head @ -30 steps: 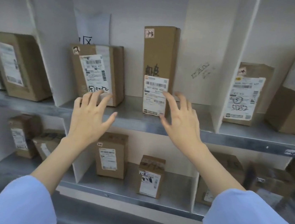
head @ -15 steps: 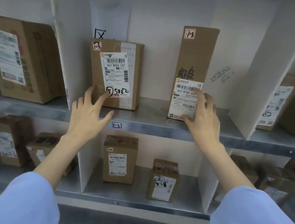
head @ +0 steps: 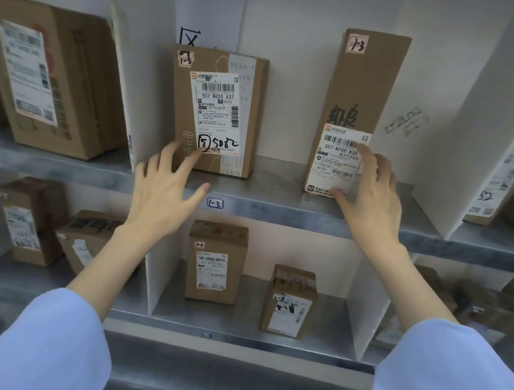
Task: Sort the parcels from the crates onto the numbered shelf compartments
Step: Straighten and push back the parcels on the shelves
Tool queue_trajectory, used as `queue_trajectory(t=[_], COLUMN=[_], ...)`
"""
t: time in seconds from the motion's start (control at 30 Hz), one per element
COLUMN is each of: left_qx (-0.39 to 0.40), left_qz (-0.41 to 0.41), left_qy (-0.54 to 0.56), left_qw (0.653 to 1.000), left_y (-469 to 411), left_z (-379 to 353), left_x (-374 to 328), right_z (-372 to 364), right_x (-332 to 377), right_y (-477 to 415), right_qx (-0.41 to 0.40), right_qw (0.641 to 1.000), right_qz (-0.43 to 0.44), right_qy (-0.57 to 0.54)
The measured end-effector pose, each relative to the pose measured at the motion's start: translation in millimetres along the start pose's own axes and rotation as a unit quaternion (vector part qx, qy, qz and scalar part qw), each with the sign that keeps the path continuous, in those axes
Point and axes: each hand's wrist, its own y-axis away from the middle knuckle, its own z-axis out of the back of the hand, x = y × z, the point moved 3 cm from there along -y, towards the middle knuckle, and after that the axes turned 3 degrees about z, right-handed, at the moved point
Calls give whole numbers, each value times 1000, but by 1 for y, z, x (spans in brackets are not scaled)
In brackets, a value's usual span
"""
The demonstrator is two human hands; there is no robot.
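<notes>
A tall narrow brown parcel marked 1-3 stands upright in the middle upper compartment of the metal shelf, which carries a 1-3 tag on its front edge. My right hand touches the parcel's lower right corner and white label with spread fingers. A wider brown parcel with a shipping label stands at the compartment's left. My left hand is spread in front of its lower left corner, fingertips at its face.
White dividers split the shelf into compartments. More parcels stand left and right on the upper level. Two small boxes stand in the compartment below, with others beside them. A grey ledge runs along the front.
Both hands have reached further in toward the two parcels. My right hand has slid along the tall parcel's right edge. The view has shifted so the compartment sits nearer.
</notes>
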Motion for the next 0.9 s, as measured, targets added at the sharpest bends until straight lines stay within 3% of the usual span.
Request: queue_trajectory(t=[0.27,0.4,0.7,0.9], left_qx=[-91,-125,-14,123], left_qz=[-37,-83,-85,-25], left_qy=[28,38,44,-15], left_qw=[995,988,995,992], left_y=[48,85,134,129], left_z=[-4,-24,-109,-160], left_x=[-20,-39,-32,-14], right_z=[1,-16,-77,-130], right_x=[5,-3,-20,-41], right_y=[76,114,163,193], right_qx=[-92,-68,-12,140], right_qw=[994,994,995,989], right_qz=[57,83,100,39], right_qy=[19,15,9,16])
